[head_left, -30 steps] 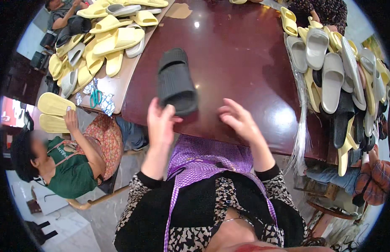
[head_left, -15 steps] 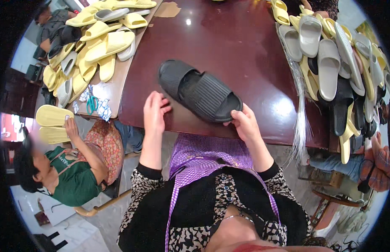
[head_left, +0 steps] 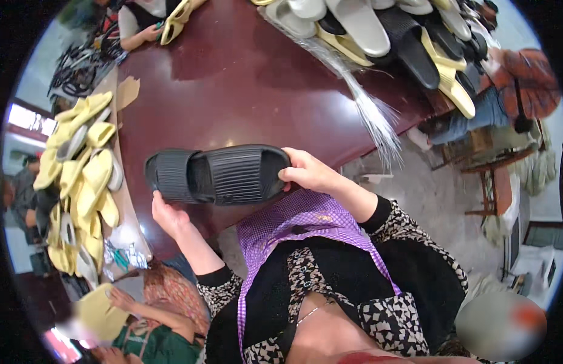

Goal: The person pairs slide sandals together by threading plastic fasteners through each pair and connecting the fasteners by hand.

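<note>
A pair of black slide slippers, seemingly fitted together end to end, is held level over the near edge of the table. Two ribbed straps face up. At the right end my right hand grips the slippers, thumb on top and the other fingers mostly hidden beneath. My left hand supports the lower edge near the left end, its thumb against the side; its other fingers are largely out of sight under the slippers.
The dark red table spreads ahead. Yellow and grey slippers are heaped at left, near teal scissors. More slippers and clear plastic strands lie at right. A co-worker in green sits at lower left; others are nearby.
The view has swung to the right. The slippers have turned from slanted to nearly level. My left hand, apart from them before, now touches their left end; my right hand keeps its grip.
</note>
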### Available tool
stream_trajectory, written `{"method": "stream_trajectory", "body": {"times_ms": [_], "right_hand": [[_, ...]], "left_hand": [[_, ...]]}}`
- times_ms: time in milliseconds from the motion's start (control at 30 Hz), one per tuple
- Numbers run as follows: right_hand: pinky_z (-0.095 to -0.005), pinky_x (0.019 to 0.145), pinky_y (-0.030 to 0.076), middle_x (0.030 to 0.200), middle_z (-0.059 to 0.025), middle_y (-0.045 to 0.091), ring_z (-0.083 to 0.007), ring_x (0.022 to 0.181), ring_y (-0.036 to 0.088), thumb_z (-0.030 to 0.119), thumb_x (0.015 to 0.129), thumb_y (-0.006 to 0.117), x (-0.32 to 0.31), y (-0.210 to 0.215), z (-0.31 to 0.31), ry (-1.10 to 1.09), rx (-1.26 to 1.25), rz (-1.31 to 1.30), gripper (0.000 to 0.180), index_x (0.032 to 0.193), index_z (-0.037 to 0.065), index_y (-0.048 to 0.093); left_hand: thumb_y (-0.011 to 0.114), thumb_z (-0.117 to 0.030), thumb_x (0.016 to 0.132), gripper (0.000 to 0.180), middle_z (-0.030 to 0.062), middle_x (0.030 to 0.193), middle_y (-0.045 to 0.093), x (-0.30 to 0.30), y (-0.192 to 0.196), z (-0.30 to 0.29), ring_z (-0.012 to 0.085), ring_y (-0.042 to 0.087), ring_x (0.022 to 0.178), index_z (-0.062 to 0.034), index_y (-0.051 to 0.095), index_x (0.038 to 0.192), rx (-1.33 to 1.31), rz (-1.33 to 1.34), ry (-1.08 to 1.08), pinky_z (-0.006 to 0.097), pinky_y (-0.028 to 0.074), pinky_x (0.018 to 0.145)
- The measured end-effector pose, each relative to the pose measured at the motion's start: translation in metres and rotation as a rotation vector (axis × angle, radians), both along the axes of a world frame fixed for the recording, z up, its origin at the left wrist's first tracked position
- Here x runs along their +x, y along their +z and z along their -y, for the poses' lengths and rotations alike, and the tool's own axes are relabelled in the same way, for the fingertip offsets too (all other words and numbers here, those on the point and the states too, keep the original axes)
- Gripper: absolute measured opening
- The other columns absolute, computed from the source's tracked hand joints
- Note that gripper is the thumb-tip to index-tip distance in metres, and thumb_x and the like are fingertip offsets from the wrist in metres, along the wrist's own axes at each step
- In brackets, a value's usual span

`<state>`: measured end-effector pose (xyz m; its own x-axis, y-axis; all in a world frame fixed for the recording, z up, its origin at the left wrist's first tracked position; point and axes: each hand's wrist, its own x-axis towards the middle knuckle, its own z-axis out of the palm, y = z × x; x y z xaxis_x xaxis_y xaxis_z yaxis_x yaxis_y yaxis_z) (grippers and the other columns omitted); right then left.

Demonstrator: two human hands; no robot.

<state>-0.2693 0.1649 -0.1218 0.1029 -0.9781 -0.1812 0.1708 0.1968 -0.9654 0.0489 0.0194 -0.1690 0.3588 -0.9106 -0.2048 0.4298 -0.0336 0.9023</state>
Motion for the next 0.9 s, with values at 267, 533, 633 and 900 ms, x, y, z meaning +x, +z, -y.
{"method": "stream_trajectory", "body": {"times_ms": [267, 533, 633, 900], "right_hand": [[-0.0270, 0.078, 0.049, 0.104, -0.0062, 0.060, -0.0129, 0.090, 0.058, 0.005, 0.078, 0.056, -0.073, 0.016, -0.028, -0.370, -0.180, -0.019, 0.047, 0.124, -0.001, 0.047], [-0.0274, 0.084, 0.047, 0.103, -0.0069, 0.065, -0.0132, 0.094, 0.059, 0.017, 0.083, 0.062, -0.132, 0.066, 0.061, -0.400, -0.433, -0.100, 0.039, 0.116, -0.003, 0.058], [-0.0270, 0.082, 0.048, 0.100, -0.0073, 0.066, -0.0128, 0.092, 0.060, 0.021, 0.083, 0.063, -0.115, 0.089, 0.109, -0.199, -0.452, -0.232, 0.035, 0.110, -0.001, 0.064], [-0.0326, 0.080, 0.049, 0.098, -0.0123, 0.068, -0.0201, 0.090, 0.064, 0.026, 0.079, 0.067, -0.059, 0.069, 0.178, -0.411, -0.689, -0.605, 0.035, 0.106, 0.003, 0.065]], "left_hand": [[0.055, -0.020, 0.087, 0.035, 0.0132, 0.108, 0.063, 0.073, 0.032, 0.017, 0.0255, 0.060, 0.099, 0.0030, 0.058, 0.113, 0.013, 0.005, 0.085, 0.040, 0.049, 0.088], [0.057, -0.025, 0.088, 0.033, 0.0129, 0.103, 0.064, 0.049, 0.057, 0.050, 0.0252, 0.062, 0.094, 0.0007, 0.060, 0.108, -0.012, 0.078, -0.361, 0.036, 0.050, 0.083], [0.056, -0.024, 0.088, 0.034, 0.0134, 0.105, 0.064, 0.061, 0.049, 0.085, 0.0256, 0.062, 0.094, 0.0017, 0.058, 0.110, 0.008, 0.118, -0.487, 0.036, 0.050, 0.083], [0.058, -0.027, 0.088, 0.041, 0.0154, 0.110, 0.062, -0.037, 0.060, 0.109, 0.0234, 0.060, 0.095, 0.0040, 0.056, 0.115, -0.121, 0.222, -0.530, 0.033, 0.047, 0.086]]}}
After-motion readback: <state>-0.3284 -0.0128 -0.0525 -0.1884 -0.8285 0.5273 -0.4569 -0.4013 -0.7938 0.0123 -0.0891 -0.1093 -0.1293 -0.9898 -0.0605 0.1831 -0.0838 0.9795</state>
